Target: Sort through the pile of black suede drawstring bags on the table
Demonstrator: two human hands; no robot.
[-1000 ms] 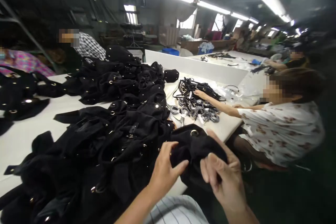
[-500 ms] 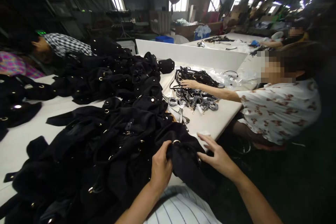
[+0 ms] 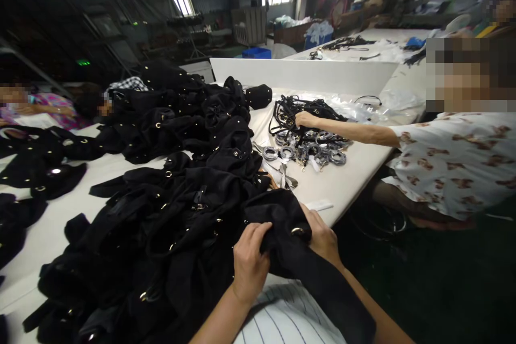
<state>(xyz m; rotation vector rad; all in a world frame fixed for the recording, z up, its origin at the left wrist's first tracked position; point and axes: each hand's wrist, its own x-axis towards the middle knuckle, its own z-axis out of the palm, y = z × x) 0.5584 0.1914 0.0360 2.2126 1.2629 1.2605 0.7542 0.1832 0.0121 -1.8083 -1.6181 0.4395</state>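
A black cloth bag (image 3: 282, 209) with a gold ring or eyelet is held over the table's near edge. Its long dark tail hangs down across my right forearm and lap. My left hand (image 3: 250, 258) is closed on the bag's left side, fingers curled over the cloth. On the other side, my right hand (image 3: 323, 236) grips the bag's edge by the gold ring, with its fingertips partly hidden behind the fabric. Close by on the left lies a large heap of similar black bags (image 3: 193, 183) with gold fittings.
A co-worker's hand (image 3: 306, 119) rests on a pile of black straps (image 3: 290, 107), with ring-shaped coils (image 3: 336, 157) in front. A white board (image 3: 306, 72) stands across the table behind. A white strip (image 3: 320, 205) lies near the table's right edge. Other people sit at far left.
My right hand has moved from open beside the bag to gripping its edge. The bag has turned, its ring shifting right, and its tail has swung right. The co-worker's hand has shifted among the straps.
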